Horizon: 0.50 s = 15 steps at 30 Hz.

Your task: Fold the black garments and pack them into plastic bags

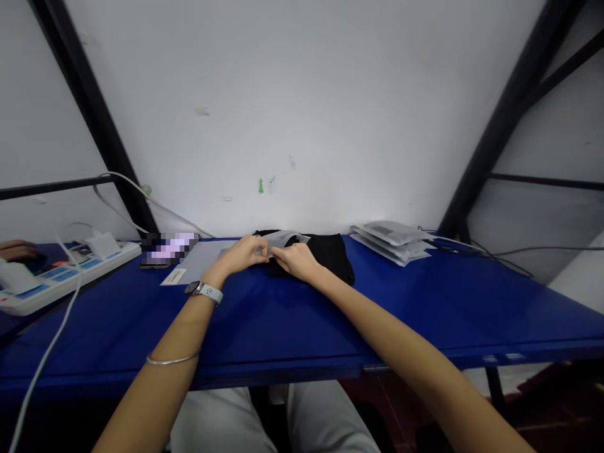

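Observation:
My left hand (246, 253) and my right hand (298, 259) are close together at the far side of the blue table. The fingers of both pinch the edge of a translucent plastic bag (279, 238). Part of that bag is hidden behind my fingers. Beneath and behind it lies folded black cloth (334, 255), spreading out to the right of my right hand. Just left of my left hand, a flat pale plastic sheet or bag (197, 259) with a small white label (173, 277) rests on the table.
A stack of translucent packets (394, 240) sits at the back right. On the left are a phone (170, 250) and a white power strip (89, 272) with plugs and cables. Another person's hand (17, 250) is at the far left. Black metal posts flank the table (406, 308).

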{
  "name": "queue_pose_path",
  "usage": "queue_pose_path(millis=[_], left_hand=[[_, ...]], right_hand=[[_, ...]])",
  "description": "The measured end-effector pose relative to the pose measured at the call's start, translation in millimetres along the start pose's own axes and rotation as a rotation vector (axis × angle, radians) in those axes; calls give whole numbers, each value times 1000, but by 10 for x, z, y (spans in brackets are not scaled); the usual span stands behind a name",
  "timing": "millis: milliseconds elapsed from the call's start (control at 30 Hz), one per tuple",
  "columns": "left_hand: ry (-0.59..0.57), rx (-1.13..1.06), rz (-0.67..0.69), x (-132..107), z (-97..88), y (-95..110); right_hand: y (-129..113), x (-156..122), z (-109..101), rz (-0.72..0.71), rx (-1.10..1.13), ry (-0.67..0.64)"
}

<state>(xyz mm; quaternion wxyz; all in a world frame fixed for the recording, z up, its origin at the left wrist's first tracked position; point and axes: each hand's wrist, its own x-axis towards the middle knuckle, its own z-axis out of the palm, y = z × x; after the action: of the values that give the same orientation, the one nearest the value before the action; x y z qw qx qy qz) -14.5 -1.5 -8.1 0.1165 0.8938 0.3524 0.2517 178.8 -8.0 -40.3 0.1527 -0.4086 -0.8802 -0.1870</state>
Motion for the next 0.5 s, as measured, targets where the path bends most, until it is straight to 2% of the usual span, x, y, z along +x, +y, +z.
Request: queue_pose_path(millis=[100, 200, 267, 367, 500], left_hand=[[-29, -51, 33, -21, -48, 9], [-23, -51, 13, -57, -119, 0], [-30, -32, -6, -78, -149, -16], [-58, 39, -41, -100, -152, -64], [-38, 200, -90, -125, -104, -205]], right_hand=[[277, -100, -27, 117, -55, -32], [584, -241, -44, 314, -118, -47], [725, -315, -50, 389, -130, -57], [804, -354, -72, 376, -99, -14], [778, -329, -162, 223, 65, 119]])
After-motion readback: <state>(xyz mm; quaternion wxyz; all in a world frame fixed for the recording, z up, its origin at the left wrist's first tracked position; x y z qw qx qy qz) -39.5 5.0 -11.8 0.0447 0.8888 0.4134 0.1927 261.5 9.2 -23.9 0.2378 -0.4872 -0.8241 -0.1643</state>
